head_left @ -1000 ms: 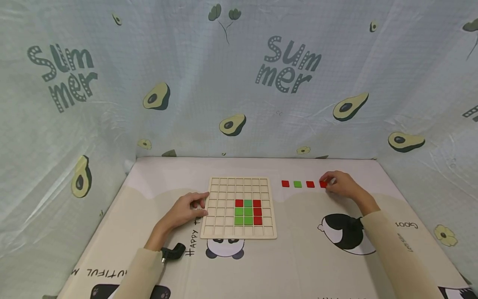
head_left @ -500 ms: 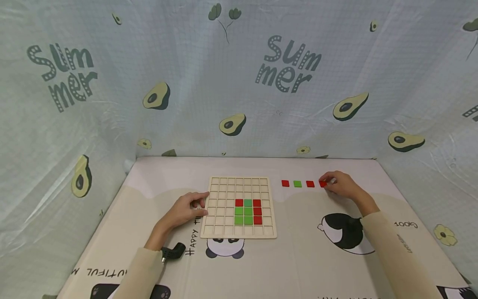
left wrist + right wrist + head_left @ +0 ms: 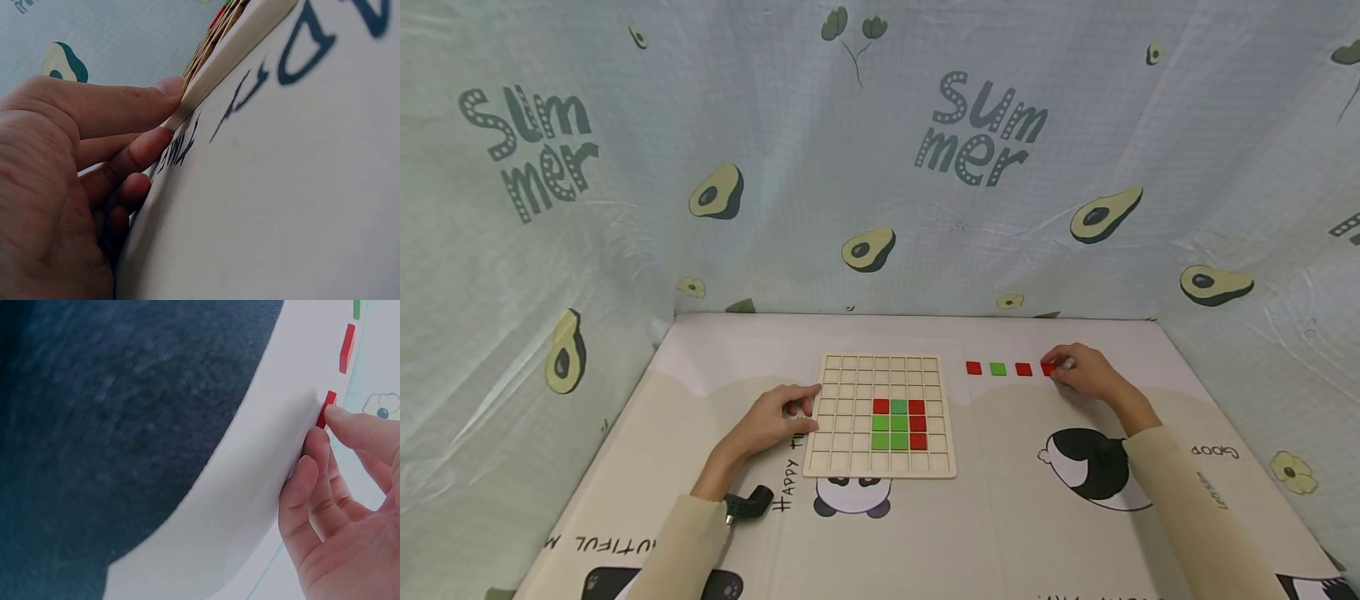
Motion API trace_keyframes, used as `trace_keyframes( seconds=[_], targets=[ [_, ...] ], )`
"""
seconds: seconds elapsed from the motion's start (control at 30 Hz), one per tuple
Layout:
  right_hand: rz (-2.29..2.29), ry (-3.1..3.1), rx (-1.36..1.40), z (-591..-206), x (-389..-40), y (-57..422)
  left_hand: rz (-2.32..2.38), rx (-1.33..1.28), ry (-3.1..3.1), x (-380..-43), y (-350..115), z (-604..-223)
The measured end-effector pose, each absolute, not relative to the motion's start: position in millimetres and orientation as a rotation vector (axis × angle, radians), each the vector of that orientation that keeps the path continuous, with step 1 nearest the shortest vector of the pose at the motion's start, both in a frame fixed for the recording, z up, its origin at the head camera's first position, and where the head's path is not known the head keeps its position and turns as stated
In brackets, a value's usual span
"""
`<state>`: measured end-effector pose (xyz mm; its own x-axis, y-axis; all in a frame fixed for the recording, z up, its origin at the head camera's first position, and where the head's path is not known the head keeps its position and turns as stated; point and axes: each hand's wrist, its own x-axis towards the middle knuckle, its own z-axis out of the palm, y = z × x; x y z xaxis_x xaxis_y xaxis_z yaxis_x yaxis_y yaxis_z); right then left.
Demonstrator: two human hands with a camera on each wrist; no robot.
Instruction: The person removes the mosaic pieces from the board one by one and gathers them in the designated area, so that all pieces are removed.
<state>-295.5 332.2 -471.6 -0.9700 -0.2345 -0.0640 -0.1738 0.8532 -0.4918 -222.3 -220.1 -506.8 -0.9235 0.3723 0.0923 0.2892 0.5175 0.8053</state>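
A pale wooden grid board [image 3: 842, 417] lies flat on the table, with a block of red and green square tiles [image 3: 898, 423] in its cells. My left hand [image 3: 771, 419] touches the board's left edge with thumb and index fingertip set apart; the left wrist view shows a fingertip against the board's side [image 3: 215, 78]. To the right of the board runs a row: a red tile [image 3: 973, 368], a green tile [image 3: 997, 369], another red tile [image 3: 1023, 369] and a last red tile [image 3: 1048, 368]. My right hand [image 3: 1086, 372] pinches that last tile, red in the right wrist view [image 3: 326, 410], at table level.
The table is covered by a printed cloth [image 3: 970, 533] with panda drawings and lettering. Behind it and at both sides hangs a pale curtain [image 3: 775, 125] with avocado prints. A black wrist-worn device [image 3: 748, 505] sits at my left wrist.
Both hands keep their places. The last red tile has shifted very slightly to the left under my right fingers; the view itself moves a little.
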Motion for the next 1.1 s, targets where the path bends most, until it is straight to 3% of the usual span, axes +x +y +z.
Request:
trace_keyframes(
  seconds=[1.1],
  targets=[
    [-0.673,2.929,-0.394,-451,-287,316,1.384,0.564,2.641,-223,-219,-505]
  ],
)
